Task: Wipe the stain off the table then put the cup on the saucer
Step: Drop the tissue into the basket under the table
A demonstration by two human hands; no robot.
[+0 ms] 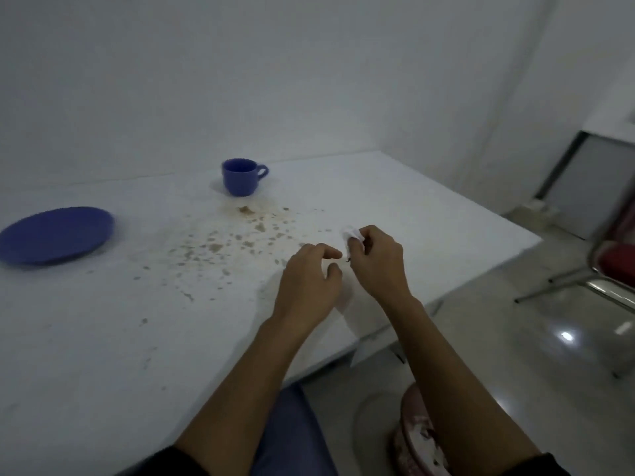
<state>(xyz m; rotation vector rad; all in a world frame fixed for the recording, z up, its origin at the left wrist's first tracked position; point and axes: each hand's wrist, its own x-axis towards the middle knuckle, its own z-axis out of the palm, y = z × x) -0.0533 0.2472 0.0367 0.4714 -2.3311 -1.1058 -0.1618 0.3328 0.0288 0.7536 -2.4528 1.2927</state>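
Both forearms reach forward over the near right part of the white table (429, 207), bare from the dark sleeves up to the wrists. The right hand (376, 257) is raised a little above the surface, with the back of the hand toward the viewer and the fingers curled. It pinches a small crumpled piece of white tissue (350, 234) between thumb and fingertips; only the upper part of the tissue shows above the knuckles. The left hand (307, 280) is just beside it, palm down, fingers half bent and loosely open. Its thumb and forefinger point toward the right hand, and I cannot tell if they touch the tissue.

The stain (233, 242) is a wide scatter of brown spots and drops on the table, in front and to the left of the hands. It begins close under the blue cup (240, 176), which stands upright at the far side, handle to the right. The blue saucer (56, 234) lies flat near the left edge, well apart from the cup, with nothing on it.
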